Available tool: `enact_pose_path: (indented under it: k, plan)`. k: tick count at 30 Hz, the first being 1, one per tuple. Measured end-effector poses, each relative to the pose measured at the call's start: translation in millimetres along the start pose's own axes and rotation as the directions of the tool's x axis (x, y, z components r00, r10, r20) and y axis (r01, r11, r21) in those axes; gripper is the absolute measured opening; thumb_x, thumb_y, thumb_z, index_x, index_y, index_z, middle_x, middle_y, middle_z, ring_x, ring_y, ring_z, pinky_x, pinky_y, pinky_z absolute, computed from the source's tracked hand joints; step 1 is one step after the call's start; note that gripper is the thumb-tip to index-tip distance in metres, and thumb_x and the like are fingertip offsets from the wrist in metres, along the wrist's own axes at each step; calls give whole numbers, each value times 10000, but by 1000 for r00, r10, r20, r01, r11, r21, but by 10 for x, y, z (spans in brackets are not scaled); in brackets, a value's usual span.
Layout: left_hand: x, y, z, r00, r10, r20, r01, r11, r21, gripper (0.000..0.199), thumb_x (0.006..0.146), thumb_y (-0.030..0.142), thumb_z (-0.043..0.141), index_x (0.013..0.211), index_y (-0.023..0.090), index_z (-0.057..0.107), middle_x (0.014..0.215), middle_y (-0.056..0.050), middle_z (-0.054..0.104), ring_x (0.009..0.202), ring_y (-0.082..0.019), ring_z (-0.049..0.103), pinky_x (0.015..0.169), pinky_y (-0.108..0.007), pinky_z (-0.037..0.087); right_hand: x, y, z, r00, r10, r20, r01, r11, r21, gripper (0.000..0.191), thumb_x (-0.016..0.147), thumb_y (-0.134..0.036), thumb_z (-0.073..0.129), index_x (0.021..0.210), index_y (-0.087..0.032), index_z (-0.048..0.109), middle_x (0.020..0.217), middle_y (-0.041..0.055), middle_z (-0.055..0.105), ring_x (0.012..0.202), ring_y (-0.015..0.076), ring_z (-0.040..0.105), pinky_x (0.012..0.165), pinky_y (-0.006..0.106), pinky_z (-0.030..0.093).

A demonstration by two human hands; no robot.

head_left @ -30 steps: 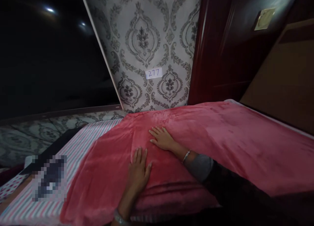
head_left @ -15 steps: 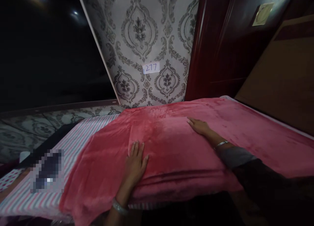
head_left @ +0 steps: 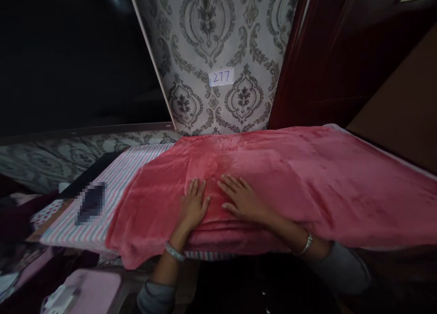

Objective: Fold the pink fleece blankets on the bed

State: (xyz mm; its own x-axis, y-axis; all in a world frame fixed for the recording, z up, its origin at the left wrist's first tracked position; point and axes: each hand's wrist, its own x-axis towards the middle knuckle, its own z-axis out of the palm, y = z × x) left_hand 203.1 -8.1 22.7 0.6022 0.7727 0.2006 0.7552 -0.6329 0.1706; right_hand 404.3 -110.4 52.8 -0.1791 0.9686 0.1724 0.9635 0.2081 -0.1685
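Two hands, the left hand [head_left: 194, 207] and the right hand [head_left: 244, 200], lie palm down near each other on the red blanket [head_left: 153, 193], fingers straightened and loosely parted, gripping nothing that I can see. The blanket spreads over a striped cloth [head_left: 134, 164], below a wall card [head_left: 221, 77] reading 277.

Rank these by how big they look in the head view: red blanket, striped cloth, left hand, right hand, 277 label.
1. Red blanket, by far the largest
2. Striped cloth, visible part only
3. Left hand and right hand, too alike to rank
4. 277 label
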Motion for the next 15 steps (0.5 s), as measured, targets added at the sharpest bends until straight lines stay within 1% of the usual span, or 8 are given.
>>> enact_pose_path:
  k: [2, 4, 6, 11, 15]
  plan:
    - [-4, 5, -8, 1000, 14, -9, -14, 1000, 25, 576, 1006, 416, 368, 1540, 200, 352, 1634, -134, 269, 1513, -299, 236, 1167, -549, 333, -36, -99, 131, 998, -62, 25, 61, 998, 18, 665, 1002, -527, 420, 1562, -182, 324, 1627, 110, 244, 1510, 282, 174, 1214, 541, 169]
    - [-5, 8, -20, 1000, 22, -8, -22, 998, 61, 573, 1004, 409, 374, 1540, 207, 351, 1625, -139, 288, 1505, -307, 258, 1181, -594, 277, -78, -92, 213, 996, -84, -1, 84, 996, 26, 660, 1005, -543, 412, 1556, -186, 339, 1621, 115, 257, 1509, 280, 178, 1215, 544, 164]
    - [-4, 11, -35, 1000, 22, -5, -21, 996, 88, 565, 1004, 397, 374, 1539, 216, 351, 1623, -139, 288, 1502, -309, 267, 1181, -626, 248, -116, -52, 244, 994, -99, -34, 100, 994, 30, 644, 1010, -546, 401, 1556, -209, 341, 1617, 109, 272, 1509, 277, 180, 1215, 543, 172]
    - [-44, 18, -49, 999, 29, -26, -27, 997, 75, 548, 1006, 361, 372, 1533, 215, 359, 1618, -128, 307, 1504, -288, 266, 1193, -608, 242, -171, -35, 184, 988, -151, -46, 153, 987, 53, 588, 1023, -510, 396, 1562, -288, 318, 1615, 69, 292, 1510, 273, 176, 1210, 562, 172]
    - [-198, 10, -5, 997, 51, -61, -51, 999, -2, 533, 1008, 349, 352, 1520, 204, 382, 1610, -113, 326, 1506, -271, 264, 1210, -598, 215, -121, -88, 86, 990, -142, -7, 142, 984, 108, 581, 1023, -484, 408, 1559, -276, 328, 1602, 90, 314, 1503, 279, 204, 1204, 583, 170]
